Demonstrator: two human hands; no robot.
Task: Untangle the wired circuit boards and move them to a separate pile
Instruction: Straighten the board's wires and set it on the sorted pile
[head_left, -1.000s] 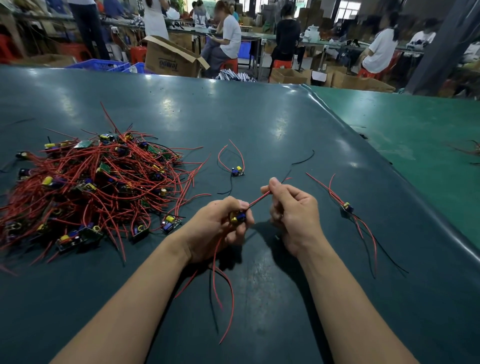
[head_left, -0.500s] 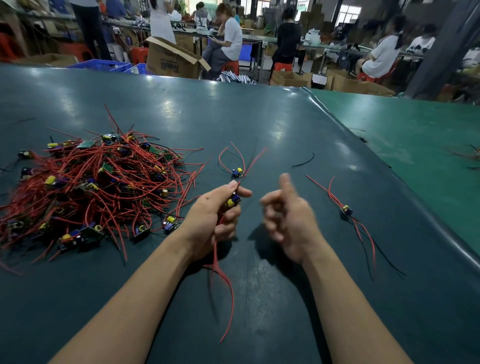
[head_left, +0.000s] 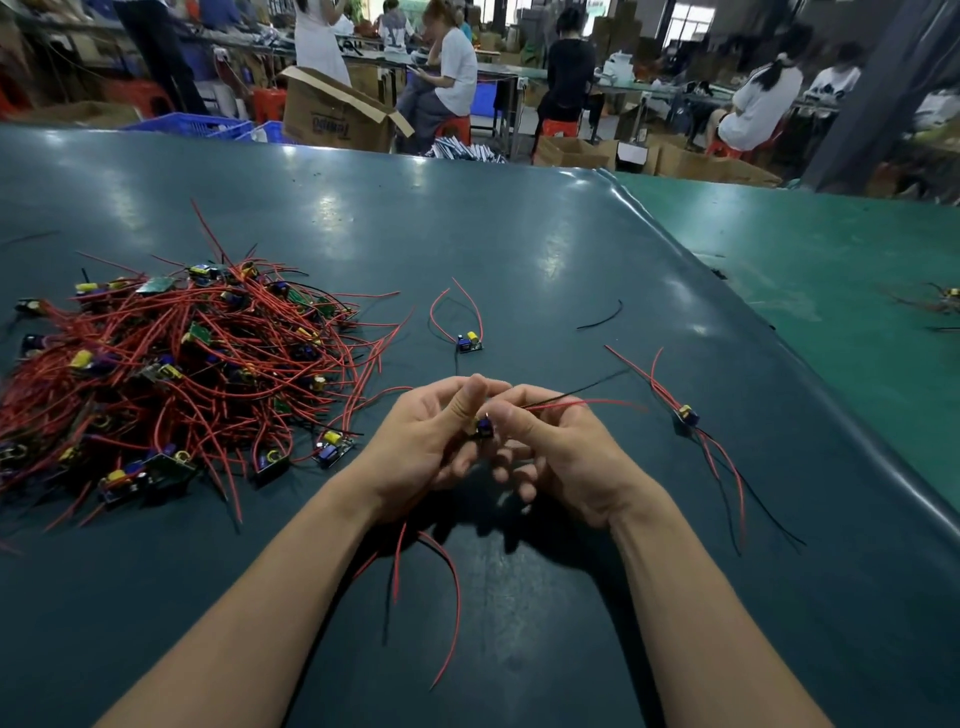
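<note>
Held at frame centre: one small blue-and-yellow circuit board with red and black leads, pinched between left hand and right hand, fingers curled round it. Sorted: two separated wired boards, upper centre and right. Remaining: large tangled heap of red-wired boards, left of frame; task judged barely begun.

A dark teal table fills the near scene, its glossy cover catching ceiling light. To its right lies a brighter green table. At the far edge an open cardboard box stands (its print is too blurred to read), with a blue plastic crate to its left. Farther back, people sit on red stools at long benches; one seated person in a white shirt faces left. More brown cartons rest far right.
</note>
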